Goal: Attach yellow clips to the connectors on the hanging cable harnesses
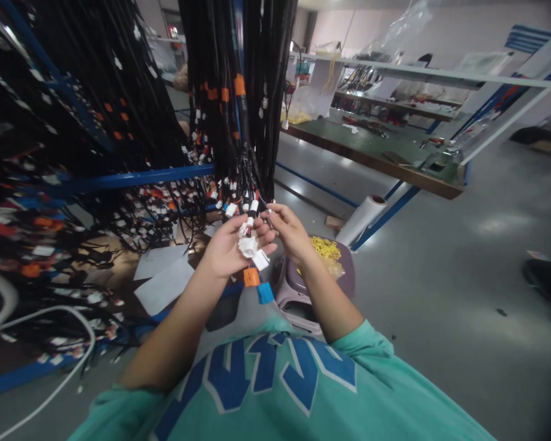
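Observation:
A black wire harness (241, 116) hangs before me, its lower end fanning out into wires with white, orange and blue connectors. My left hand (229, 248), palm up, has its fingers curled round a cluster of white connectors (248, 247). Below that hand dangle an orange connector (251, 277) and a blue connector (265, 293). To the right, my right hand (290, 231) pinches a small white connector (269, 212) on a thin wire between thumb and fingertips. Its other fingers are close to the left fingertips.
Many harnesses hang on a blue rack (133, 179) at left. A purple stool (346, 269) by my right arm bears yellow small parts (325, 247). Beyond stand a plastic film roll (362, 219) and a green-topped workbench (371, 141). White paper sheets (164, 285) lie at lower left.

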`<state>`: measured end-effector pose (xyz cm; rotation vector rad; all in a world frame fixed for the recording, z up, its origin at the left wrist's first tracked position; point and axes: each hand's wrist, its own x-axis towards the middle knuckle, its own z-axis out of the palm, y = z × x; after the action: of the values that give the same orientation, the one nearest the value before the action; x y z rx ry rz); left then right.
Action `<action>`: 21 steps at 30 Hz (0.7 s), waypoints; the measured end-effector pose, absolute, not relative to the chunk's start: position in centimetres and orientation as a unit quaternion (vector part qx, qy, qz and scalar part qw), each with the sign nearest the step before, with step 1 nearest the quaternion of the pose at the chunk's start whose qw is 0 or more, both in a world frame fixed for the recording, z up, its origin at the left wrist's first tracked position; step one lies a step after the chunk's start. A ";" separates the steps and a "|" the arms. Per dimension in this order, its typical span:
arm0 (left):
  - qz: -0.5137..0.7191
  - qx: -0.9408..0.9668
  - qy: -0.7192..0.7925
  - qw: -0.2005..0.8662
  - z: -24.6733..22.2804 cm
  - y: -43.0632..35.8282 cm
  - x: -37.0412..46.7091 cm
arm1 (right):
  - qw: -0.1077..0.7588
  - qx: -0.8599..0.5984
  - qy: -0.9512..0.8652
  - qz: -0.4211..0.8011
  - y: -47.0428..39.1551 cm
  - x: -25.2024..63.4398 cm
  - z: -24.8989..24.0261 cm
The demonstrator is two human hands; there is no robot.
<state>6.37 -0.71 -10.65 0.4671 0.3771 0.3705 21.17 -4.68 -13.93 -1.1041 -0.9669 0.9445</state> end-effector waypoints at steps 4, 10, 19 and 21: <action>0.181 0.229 0.169 0.941 -11.0 -1.1 6.5 | 0.643 -0.491 -0.474 0.348 -5.1 21.1 -14.9; 0.162 0.362 0.120 0.910 -11.2 -2.1 5.9 | 0.624 -0.526 -0.491 0.303 -4.7 21.5 -15.4; 0.168 0.443 0.199 0.858 -11.5 -1.8 5.8 | 0.401 -0.855 -0.327 0.033 -8.8 38.0 -22.3; 0.159 0.453 0.207 0.853 -11.5 -1.7 6.1 | 0.309 -0.895 -0.312 0.077 -10.5 40.4 -24.7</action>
<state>6.13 -1.72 -11.53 0.9527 0.4355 0.3345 40.42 -10.52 -24.68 -2.3654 -0.8256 0.2025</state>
